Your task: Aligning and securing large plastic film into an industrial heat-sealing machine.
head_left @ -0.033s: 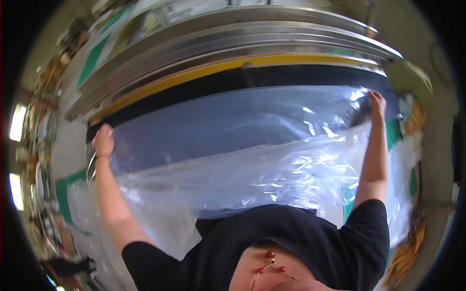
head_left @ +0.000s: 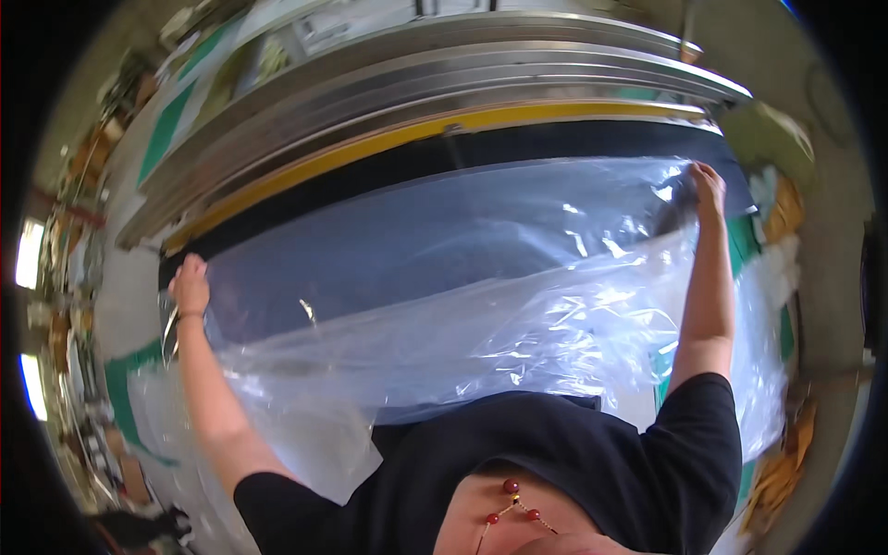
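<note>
A wide sheet of clear plastic film (head_left: 388, 240) stretches between my two hands over a black surface (head_left: 592, 141). My left hand (head_left: 191, 285) is closed on the film's far left corner. At the far right corner, my right hand (head_left: 709, 190) pinches the film between thumb and fingers. Between the hands the film's far edge runs almost straight, while its nearer part hangs in shiny wrinkles down toward my body. Loose film also spreads past my left forearm and beside my right arm.
Beyond the black surface lies a long yellow bar (head_left: 370, 153), with long metal rails (head_left: 444, 72) behind it. Green strips (head_left: 129, 393) mark the pale table at the left. Brown crumpled material (head_left: 782, 462) lies low at the right; cluttered shelves (head_left: 88, 250) stand far left.
The view has shifted slightly, so the rails and bar sit a little further left. Both hands keep their hold on the film, which stays stretched much as before.
</note>
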A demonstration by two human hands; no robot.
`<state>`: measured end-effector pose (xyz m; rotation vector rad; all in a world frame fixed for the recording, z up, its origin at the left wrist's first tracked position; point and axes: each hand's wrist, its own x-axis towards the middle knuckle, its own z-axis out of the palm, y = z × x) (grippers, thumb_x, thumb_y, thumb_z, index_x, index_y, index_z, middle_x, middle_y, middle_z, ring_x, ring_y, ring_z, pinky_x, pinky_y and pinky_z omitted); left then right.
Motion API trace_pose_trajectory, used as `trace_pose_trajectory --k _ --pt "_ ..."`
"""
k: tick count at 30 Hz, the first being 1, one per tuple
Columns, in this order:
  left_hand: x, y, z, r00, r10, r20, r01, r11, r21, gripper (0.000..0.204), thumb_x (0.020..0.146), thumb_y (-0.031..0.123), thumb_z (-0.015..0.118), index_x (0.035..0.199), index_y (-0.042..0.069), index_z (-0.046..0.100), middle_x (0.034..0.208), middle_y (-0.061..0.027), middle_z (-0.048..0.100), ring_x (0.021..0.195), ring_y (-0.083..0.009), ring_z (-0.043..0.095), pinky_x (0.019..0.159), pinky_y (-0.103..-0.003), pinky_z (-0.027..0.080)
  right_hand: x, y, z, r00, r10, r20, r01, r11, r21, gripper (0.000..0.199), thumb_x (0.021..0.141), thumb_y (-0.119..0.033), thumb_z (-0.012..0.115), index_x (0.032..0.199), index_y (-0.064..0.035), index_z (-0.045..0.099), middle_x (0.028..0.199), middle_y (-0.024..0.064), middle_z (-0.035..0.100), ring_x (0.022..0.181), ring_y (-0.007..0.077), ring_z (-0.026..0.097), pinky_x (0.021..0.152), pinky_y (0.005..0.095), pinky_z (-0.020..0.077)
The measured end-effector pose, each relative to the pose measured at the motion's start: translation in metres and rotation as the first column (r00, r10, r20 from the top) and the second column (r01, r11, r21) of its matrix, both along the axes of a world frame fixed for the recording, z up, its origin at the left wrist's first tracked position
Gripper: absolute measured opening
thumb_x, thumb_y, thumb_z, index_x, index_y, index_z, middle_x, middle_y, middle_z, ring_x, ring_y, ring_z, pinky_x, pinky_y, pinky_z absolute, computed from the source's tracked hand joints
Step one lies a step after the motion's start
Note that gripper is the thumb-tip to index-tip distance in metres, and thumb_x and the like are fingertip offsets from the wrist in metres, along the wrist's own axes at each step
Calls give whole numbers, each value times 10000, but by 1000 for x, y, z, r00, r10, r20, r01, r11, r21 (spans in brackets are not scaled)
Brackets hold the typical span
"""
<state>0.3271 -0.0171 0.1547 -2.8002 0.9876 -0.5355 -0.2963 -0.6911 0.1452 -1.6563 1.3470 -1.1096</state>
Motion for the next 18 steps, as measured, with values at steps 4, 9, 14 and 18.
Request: trace_pose_trajectory --k 4,9,14,18 --pt "-19 -10 25 999 37 16 -36 999 -15 79 786 184 509 859 167 535 798 -35 583 799 -254 546 676 -404 379 17 20 22 985 -96 144 69 982 177 176 749 -154 607 860 -20 625 745 37 599 686 111 550 633 233 425" --pt "-7 -14 52 947 270 -174 -315 887 -337 90 754 137 524 762 106 609 792 -97 610 798 -263 574 697 -369 416 15 -7 30 968 9 250 -55 982 178 134 787 -156 555 783 -38 620 632 30 561 575 98 500 505 233 384" --pt "76 36 97 880 -189 -435 -373 291 -881 200 806 152 496 947 19 550 779 -17 577 704 -129 530 676 -294 427 58 -10 109 812 -62 581 107 993 -43 140 799 -141 546 891 -36 554 688 18 548 552 116 506 482 242 429" --pt "98 4 76 884 -229 -408 -384 145 -912 214 801 134 493 977 18 530 762 -11 553 677 -110 511 644 -239 413 64 -33 82 945 -174 275 280 866 -414 136 777 -153 532 812 -42 603 665 28 563 605 120 521 560 235 408"
